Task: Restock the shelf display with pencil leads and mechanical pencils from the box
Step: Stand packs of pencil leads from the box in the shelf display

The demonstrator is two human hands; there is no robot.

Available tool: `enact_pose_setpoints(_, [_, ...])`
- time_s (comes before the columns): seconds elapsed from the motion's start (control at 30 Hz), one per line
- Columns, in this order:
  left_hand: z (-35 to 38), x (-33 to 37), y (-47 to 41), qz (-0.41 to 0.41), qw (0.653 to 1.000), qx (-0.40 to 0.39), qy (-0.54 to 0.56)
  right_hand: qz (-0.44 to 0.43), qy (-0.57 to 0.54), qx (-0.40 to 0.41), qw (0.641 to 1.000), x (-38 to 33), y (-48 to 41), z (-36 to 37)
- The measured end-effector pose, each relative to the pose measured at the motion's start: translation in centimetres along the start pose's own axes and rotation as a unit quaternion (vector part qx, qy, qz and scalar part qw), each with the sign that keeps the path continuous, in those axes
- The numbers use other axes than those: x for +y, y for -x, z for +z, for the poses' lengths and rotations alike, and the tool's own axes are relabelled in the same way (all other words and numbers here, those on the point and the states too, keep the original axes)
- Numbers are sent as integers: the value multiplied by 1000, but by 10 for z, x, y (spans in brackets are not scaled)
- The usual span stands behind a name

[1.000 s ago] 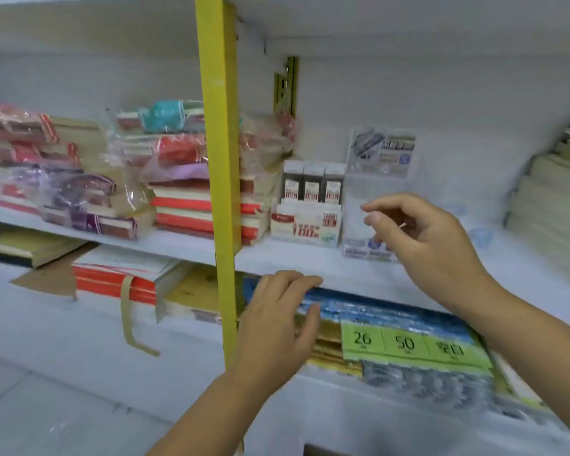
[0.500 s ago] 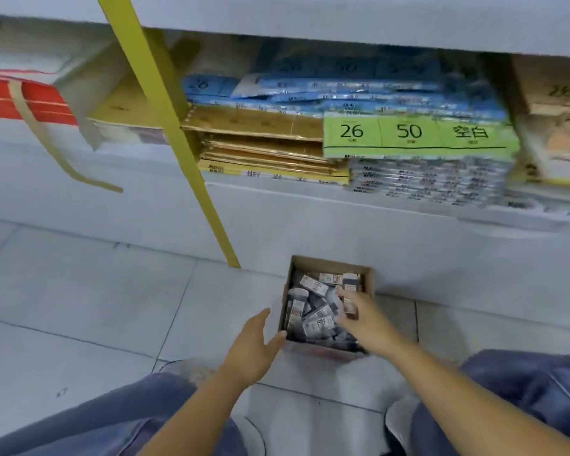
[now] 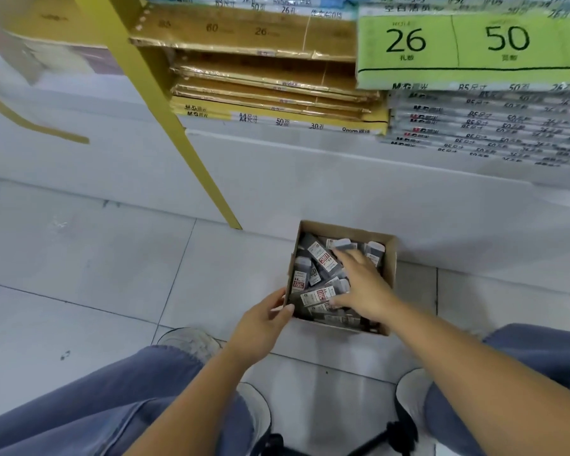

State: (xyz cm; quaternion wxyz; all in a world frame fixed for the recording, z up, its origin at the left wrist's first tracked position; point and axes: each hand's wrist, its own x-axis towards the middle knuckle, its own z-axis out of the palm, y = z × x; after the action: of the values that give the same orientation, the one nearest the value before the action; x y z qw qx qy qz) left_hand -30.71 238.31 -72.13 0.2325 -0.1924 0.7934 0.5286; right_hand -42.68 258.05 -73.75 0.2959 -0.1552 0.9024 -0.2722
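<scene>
Okay, right hand point(image 3: 362, 284) is down inside the cardboard box point(image 3: 390, 258), palm down. Its fingers are spread and fairly straight across the loose pencil lead packs point(image 3: 316, 255). The thumb tip touches one pack near the front and the fingertips reach the packs toward the back wall. No pack is plainly closed in the hand; it just lies on top of them.

The left hand point(image 3: 260, 327) is at the box's near-left corner. Its fingers are curled against the outside of the left wall and the thumb is on the corner edge, holding the box.

The packs are small grey-and-white cartons with red print, heaped at all angles. They fill the box under and to the left of the right hand. No mechanical pencils can be made out in the heap.

The box sits open-topped on the pale floor tiles point(image 3: 79, 274), just in front of the white shelf base point(image 3: 343, 179).

The person's jeans point(image 3: 96, 406) and light shoes point(image 3: 191, 340) show either side, knees bent.

A yellow upright point(image 3: 165, 103) slants down to the floor just left of the box. On the low shelf behind it are flat kraft-brown paper packs point(image 3: 260, 80). To their right is a green-labelled pack point(image 3: 458, 47) marked 26 and 50, lying on a grey stack point(image 3: 491, 126). A yellow strap point(image 3: 30, 126) hangs at far left.
</scene>
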Motion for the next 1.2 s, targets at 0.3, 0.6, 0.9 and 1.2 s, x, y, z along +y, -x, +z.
enact_pose_setpoints(0.3, [0,-1,-1,-3,1000,-8,17,-9,93,12,996,2,-1,8])
enact_pose_setpoints(0.6, [0,-5,-3,-7,999,-15,31,-11,-15,-16,1000,2,6,8])
enact_pose_setpoints(0.9, [-2,4,-5,-9,999,15,50,35,-271,-23,962,-9,23,-7])
enact_pose_setpoints(1.2, [-48,130,16,155,979,-98,-88,-80,-168,-77,979,-81,72,-127])
